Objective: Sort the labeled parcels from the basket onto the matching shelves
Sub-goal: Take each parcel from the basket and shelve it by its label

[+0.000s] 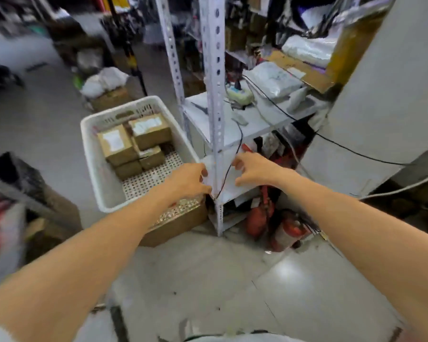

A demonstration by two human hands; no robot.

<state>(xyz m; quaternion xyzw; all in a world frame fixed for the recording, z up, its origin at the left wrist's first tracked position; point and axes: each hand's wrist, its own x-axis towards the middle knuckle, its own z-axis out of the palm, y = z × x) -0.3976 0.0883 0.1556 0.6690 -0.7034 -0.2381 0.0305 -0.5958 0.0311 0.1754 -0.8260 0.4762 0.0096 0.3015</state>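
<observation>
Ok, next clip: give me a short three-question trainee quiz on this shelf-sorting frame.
1. True or false: the white basket is empty.
2. What stands on the floor under the rack? A) red fire extinguishers B) blue buckets C) a broom
3. Fill in: the left hand and right hand are on either side of the rack's white ____.
Key: 1 false, brown boxes lie in it. 2 A. 3 post.
</observation>
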